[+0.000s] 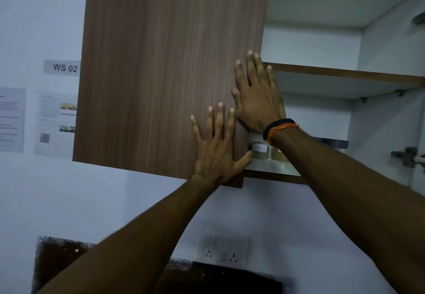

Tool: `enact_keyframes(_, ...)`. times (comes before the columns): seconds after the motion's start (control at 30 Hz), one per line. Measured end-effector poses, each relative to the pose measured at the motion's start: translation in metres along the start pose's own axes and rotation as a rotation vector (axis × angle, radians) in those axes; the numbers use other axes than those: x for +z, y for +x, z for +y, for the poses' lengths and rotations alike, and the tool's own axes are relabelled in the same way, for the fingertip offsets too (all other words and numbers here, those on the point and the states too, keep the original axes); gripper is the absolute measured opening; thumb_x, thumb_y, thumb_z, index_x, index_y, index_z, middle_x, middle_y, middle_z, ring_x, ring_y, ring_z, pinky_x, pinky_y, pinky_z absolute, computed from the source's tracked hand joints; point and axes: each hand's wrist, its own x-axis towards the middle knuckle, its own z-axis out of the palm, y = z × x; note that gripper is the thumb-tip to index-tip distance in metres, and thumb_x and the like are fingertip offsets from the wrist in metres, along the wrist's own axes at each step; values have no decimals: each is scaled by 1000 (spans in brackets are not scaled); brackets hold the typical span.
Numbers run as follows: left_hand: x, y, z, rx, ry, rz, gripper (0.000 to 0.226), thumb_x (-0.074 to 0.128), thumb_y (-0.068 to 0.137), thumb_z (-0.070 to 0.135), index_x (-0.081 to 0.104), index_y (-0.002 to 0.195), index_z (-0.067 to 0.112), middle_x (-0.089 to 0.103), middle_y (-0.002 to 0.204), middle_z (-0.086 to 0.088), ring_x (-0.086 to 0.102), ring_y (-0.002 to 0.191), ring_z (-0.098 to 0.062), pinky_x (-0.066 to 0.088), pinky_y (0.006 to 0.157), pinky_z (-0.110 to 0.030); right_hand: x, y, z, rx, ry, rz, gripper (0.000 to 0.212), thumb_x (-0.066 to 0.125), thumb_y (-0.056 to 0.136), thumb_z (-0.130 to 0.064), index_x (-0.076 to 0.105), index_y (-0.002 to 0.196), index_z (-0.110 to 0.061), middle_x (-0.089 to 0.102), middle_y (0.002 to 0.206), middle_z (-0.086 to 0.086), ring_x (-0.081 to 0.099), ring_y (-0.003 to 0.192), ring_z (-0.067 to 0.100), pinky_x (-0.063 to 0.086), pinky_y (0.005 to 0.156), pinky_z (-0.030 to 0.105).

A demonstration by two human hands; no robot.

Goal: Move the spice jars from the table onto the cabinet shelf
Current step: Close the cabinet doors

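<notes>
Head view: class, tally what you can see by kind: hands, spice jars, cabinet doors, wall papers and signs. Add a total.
Hands: 2, left hand and right hand, flat on the door
Spice jars: 2 visible
Cabinet doors: 1
Papers: 2
Signs: 1
Total: 8

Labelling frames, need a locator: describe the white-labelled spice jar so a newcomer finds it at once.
Find the wooden cabinet door; just past its right edge is the bottom shelf. The spice jar stands there beside the left hand's thumb. Unlike the neighbouring jar, half hidden behind the right wrist, its white label shows.
</notes>
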Motion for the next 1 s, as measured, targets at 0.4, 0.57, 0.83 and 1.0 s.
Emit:
enact_keyframes(0.4, 26, 10, -3, -3, -7, -27, 107, 17, 83, 82, 15, 160, 7, 4, 167, -22, 2, 154, -42, 2, 114, -74, 21, 9, 4, 25, 12, -69, 65, 27, 106, -38, 0, 159, -12, -9, 166, 16, -9, 154, 30, 12, 123, 57)
enact_keyframes(0.57, 25, 11, 0, 4, -13, -34, 107, 18, 83, 82, 13, 160, 8, 4, 167, -22, 2, 154, -42, 3, 114, -74, 12, 6, 5, 28, -12, -83, 65, 27, 106, -37, 0, 159, -12, -9, 167, 15, -8, 154, 29, 14, 123, 57)
enact_keyframes(0.83, 11, 11, 4, -44, -5, -156, 110, 37, 78, 76, 6, 160, 10, -3, 166, -24, -3, 152, -46, 2, 113, -76, -20, 0, 0, 5, 30, -195, 68, 51, 94, -30, 26, 155, -16, 19, 163, 18, 21, 150, 34, 23, 120, 54)
enact_keyframes(1.0, -1, 17, 36, -41, -116, -236, 106, 59, 75, 55, 7, 160, 16, -5, 166, -22, -6, 152, -45, 1, 115, -74, -43, -27, 15, 36, -16, -168, 43, 51, 89, -26, 58, 130, -15, 60, 128, 12, 56, 116, 30, 45, 102, 47)
